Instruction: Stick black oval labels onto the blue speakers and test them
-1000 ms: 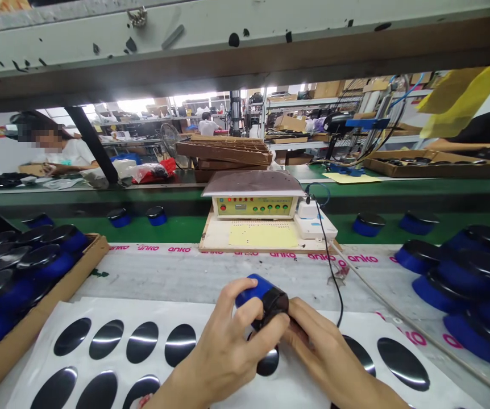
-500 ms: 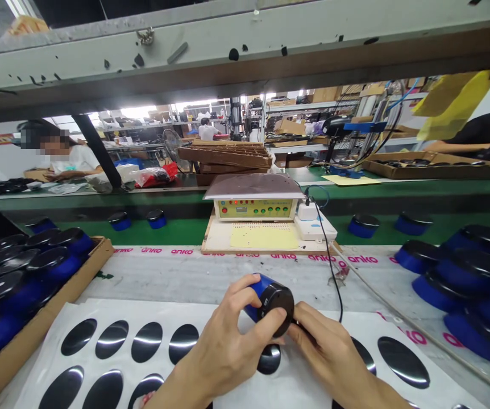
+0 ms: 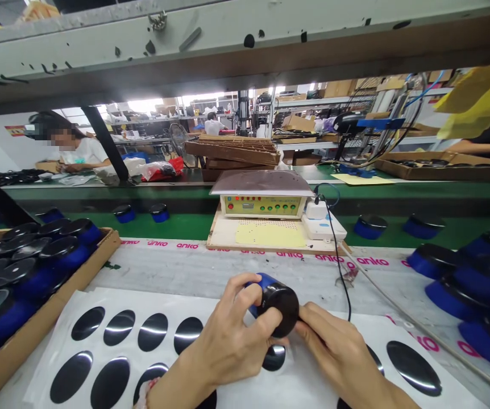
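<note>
Fingers (image 3: 245,291) of the left hand (image 3: 225,341) are clamping around the blue body of a cylindrical unit (image 3: 279,309), and the thumb (image 3: 268,321) is bearing against the side of its glossy black cap. Fingers (image 3: 311,321) of the right hand (image 3: 339,346) are closing together against the lower right edge of the same cap. The unit is being gripped from both sides at lower middle of the frame, and this opposed hold appears to be steadying the cap against the body.

Beneath the hands, a white backing sheet (image 3: 308,386) is lying flat on the tabletop, carrying rows of glossy black oval labels (image 3: 119,328). It appears to be positioned there to keep the labels within reach of both hands. At lower left, a cardboard tray (image 3: 70,289) is holding further blue-and-black units (image 3: 27,255), their black ends facing upward. More units (image 3: 479,284) are standing together at the right edge, and others (image 3: 368,227) are resting on a green conveyor belt (image 3: 211,227) beyond the tabletop.

Pink "anko" lettering (image 3: 194,246) is repeating along a white strip at the far edge of the tabletop. Behind it, a control box with a green panel (image 3: 264,205) is showing red and green buttons, though no panel text is legible. At upper left, a co-worker (image 3: 78,152) is working at a separate bench (image 3: 57,184).
</note>
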Motion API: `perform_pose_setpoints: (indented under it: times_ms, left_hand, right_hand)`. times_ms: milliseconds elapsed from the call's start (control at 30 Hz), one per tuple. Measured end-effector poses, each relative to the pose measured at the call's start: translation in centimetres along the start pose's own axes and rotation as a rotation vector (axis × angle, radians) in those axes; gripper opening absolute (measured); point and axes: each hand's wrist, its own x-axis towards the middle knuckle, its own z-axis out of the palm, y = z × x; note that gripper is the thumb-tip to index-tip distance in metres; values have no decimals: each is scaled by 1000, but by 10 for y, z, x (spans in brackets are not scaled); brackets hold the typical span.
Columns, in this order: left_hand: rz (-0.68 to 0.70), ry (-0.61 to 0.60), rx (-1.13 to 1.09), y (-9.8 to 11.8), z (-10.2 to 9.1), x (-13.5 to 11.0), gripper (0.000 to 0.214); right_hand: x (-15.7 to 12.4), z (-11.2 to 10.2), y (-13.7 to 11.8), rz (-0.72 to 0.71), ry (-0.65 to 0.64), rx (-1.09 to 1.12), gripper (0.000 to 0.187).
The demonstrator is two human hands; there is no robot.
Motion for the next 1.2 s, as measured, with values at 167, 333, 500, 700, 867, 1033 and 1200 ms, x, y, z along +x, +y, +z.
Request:
perform_pose_setpoints:
  times_ms: [167,333,500,700,867,1033,1200]
  left_hand:
    - [-334,-83,-211,-4,-5,-1,81]
    - [-782,-319,-669,3,-13,9,70]
    - [-1130,128,-685,4,-21,20,41]
    - [-859,2,-408,24,-18,22,62]
    - [-597,-73,-143,42,-12,18,70]
    - [-383,-30,35,36,-12,18,62]
    - [-179,-5,184,32,-8,18,62]
  right_hand:
    - [6,-9,-6,32,-72,119,15]
    - [13,-21,-17,-66,-172,96,20]
    - [23,-41,-23,-48,-33,-200,11]
    - [30,-50,-57,324,-34,-72,16]
    - [21,-31,-79,481,3,337,15]
    - [14,-20,-77,538,98,679,18]
    - [19,-16,-77,559,179,670,17]
